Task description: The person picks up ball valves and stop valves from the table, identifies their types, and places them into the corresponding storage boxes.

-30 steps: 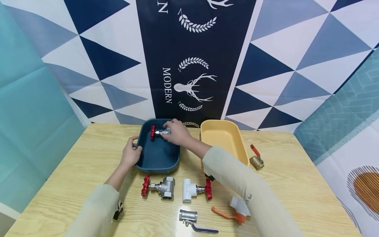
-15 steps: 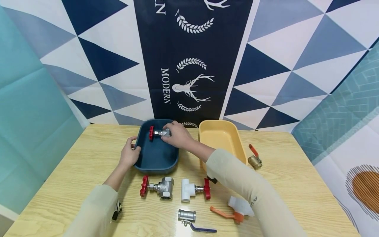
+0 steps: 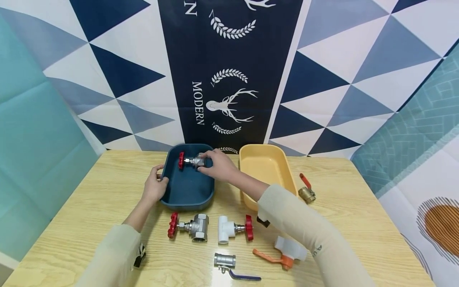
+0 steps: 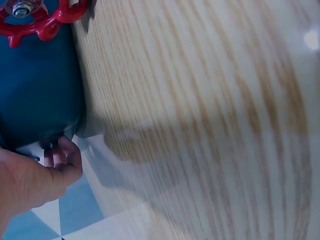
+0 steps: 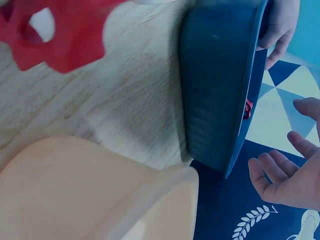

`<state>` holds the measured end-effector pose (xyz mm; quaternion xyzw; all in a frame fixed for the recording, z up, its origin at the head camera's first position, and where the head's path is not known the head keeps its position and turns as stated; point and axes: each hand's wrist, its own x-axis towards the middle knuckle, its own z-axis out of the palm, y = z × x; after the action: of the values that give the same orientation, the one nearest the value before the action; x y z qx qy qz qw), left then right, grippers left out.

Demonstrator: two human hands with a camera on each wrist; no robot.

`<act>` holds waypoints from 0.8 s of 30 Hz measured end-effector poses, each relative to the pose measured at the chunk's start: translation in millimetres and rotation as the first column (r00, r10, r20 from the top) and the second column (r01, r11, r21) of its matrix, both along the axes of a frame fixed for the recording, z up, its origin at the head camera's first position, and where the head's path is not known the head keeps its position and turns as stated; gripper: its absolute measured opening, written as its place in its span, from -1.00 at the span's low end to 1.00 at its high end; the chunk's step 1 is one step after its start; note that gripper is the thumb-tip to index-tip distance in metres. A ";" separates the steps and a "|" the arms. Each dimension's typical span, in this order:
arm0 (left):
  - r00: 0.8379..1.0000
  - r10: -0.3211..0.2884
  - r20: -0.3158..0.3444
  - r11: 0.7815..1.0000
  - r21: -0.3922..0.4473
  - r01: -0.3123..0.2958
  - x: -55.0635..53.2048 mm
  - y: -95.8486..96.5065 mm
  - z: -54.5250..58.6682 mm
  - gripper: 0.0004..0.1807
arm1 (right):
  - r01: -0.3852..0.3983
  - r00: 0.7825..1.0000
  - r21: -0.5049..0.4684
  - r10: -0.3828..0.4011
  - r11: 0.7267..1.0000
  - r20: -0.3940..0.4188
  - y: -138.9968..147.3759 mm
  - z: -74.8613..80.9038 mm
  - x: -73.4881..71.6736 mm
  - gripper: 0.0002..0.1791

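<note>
My left hand [image 3: 155, 188] grips the left rim of the dark blue bin [image 3: 188, 187], thumb over the inside and fingers on the outer wall. Inside, toward the back, lies a metal gate valve [image 3: 193, 161] with a red handwheel. My right hand [image 3: 220, 165] hovers over the bin's back right part, thumb and fingers spread around the valve's right end. The right wrist view shows these fingers [image 5: 275, 172] apart and holding nothing, while only part of the red handwheel [image 5: 247, 109] shows past the bin's rim.
A yellow bin [image 3: 267, 167] stands to the right, under my right forearm. In front lie a larger red-handled gate valve [image 3: 199, 228], a white plastic valve [image 3: 226, 230], a blue-lever ball valve [image 3: 225, 260] and an orange-lever valve [image 3: 290, 249]. A brass ball valve [image 3: 306, 194] lies far right.
My right hand has let go of the gate valve and drawn slightly right, its fingers spreading. The valve stays in the blue bin. My left hand keeps its grip on the rim.
</note>
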<state>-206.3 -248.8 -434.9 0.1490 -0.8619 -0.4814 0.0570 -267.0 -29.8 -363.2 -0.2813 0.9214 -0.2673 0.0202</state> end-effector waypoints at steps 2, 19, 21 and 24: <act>1.000 0.002 0.003 1.000 -0.001 -0.002 0.3 -0.1 -0.4 -0.46 | 0.003 1.000 -0.007 -0.003 1.000 0.004 2.8 -0.1 1.2 -0.52; 1.000 -0.005 0.024 1.000 0.000 0.005 1.1 2.4 3.0 -0.46 | -0.002 0.999 -0.133 0.008 0.991 0.048 23.2 -0.1 11.3 -0.57; 1.000 -0.004 0.023 1.000 -0.002 0.004 1.0 2.7 2.7 -0.46 | -0.004 0.998 -0.131 0.012 0.991 0.063 25.3 0.1 14.0 -0.55; 1.000 -0.003 0.026 1.000 -0.003 0.003 0.3 2.7 1.8 -0.46 | -0.011 0.997 -0.132 0.021 0.991 0.068 28.2 -0.1 17.7 -0.55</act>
<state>-206.0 -246.0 -433.1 0.1540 -0.8634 -0.4782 0.0453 -249.3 -1.7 -363.3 -0.2800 0.8983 -0.3368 0.0358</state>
